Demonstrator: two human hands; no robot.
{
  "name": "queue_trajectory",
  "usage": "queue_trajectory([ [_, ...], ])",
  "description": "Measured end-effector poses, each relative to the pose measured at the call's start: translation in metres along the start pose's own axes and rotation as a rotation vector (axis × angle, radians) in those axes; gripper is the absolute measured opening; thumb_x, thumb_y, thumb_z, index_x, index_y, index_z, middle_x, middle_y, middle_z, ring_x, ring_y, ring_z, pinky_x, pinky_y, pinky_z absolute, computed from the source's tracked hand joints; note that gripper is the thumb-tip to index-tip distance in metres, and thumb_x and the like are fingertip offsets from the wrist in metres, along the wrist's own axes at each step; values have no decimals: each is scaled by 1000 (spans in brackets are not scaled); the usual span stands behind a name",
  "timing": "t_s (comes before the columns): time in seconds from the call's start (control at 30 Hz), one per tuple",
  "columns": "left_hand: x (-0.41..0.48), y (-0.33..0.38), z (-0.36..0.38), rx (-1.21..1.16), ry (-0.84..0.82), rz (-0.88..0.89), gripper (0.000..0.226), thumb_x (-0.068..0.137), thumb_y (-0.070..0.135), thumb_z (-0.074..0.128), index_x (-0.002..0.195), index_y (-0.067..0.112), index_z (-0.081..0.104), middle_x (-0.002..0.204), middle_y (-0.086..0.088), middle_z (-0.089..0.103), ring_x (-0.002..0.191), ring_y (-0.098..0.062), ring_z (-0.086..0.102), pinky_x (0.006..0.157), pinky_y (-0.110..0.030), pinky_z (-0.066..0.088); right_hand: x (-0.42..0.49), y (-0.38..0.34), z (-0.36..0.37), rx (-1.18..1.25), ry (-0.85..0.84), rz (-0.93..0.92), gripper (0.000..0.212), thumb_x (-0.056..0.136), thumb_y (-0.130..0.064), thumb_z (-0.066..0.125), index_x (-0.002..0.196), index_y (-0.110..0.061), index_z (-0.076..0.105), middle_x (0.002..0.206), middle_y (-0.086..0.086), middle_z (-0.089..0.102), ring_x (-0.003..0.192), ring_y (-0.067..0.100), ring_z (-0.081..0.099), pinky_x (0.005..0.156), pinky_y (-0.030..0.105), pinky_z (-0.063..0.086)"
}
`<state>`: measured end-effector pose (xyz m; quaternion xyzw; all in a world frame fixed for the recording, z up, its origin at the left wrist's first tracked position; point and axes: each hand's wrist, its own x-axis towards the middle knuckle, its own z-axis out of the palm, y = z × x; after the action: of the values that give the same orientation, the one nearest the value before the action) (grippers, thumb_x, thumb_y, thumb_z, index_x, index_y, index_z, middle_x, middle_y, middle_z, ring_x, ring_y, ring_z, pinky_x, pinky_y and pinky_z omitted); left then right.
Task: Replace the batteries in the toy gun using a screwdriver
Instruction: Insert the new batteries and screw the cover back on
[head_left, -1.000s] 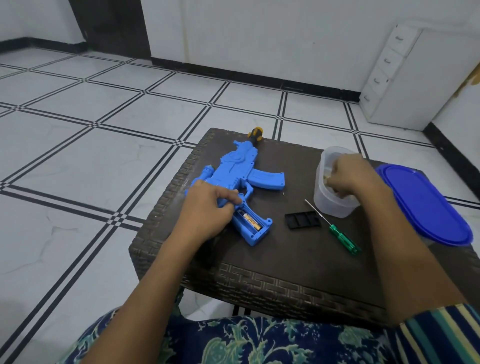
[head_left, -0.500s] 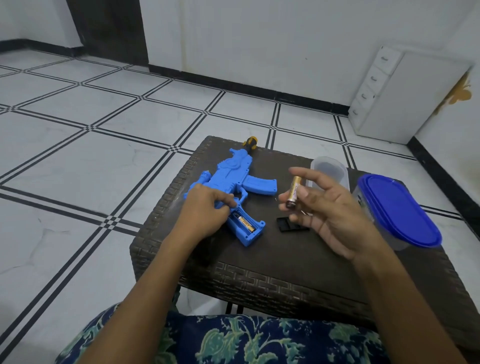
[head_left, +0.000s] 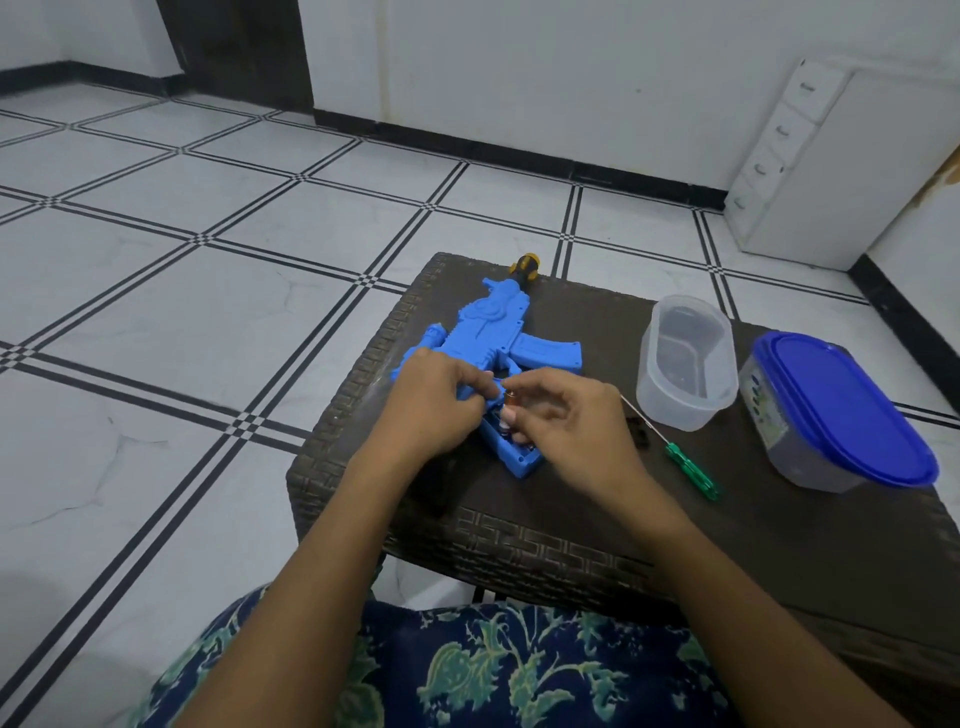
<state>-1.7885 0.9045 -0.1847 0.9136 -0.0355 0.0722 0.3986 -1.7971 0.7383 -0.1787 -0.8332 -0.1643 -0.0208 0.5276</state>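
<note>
I put us abt halfway: toy gun (head_left: 488, 338) lies toward 10 o'clock on the table (head_left: 597, 504), cover (head_left: 641, 430) off at its 3 o'clock, left hand (head_left: 431, 400) grips the gun, right hand (head_left: 566, 415) pinches a battery (head_left: 509, 399) over the open slot (head_left: 511, 454); seating batts & screwing cover back w/ screwdriver (head_left: 693, 470) at 4 o'clock remain.

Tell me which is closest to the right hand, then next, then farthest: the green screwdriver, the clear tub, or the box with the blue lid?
In the head view, starting from the right hand, which pinches a battery:
1. Screwdriver: just to its right, with the metal tip almost at the knuckles.
2. Clear tub: farther right and toward the back.
3. Box with the blue lid: farthest, out to the right.
</note>
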Motion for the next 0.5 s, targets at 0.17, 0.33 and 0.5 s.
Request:
queue_trajectory([
  [0.17,0,-2,0,-6,-29,22,30,78,5,59,90,25,78,104,7,74,108,-16,60,101,-39,45,5,-1,4,-353,-80,-100,16,85,-11,69,100,-17,72,87,0,68,76,10,65,70,25,53],
  [0.33,1,-4,-1,-15,-42,3,31,79,1,58,90,21,79,103,5,74,116,-16,58,103,-38,44,2,-22,5,-846,-240,-86,27,91,-38,52,111,-34,69,109,-2,46,110,21,36,76,32,37],
  [0.5,-1,0,-4,-45,-51,-4,28,83,-2,58,95,14,78,108,-2,73,114,-12,61,102,-21,41,-3,-32,-5,-964,-396,99,33,87,-54,53,114,-40,66,114,-1,34,121,24,29,85,45,33],
])
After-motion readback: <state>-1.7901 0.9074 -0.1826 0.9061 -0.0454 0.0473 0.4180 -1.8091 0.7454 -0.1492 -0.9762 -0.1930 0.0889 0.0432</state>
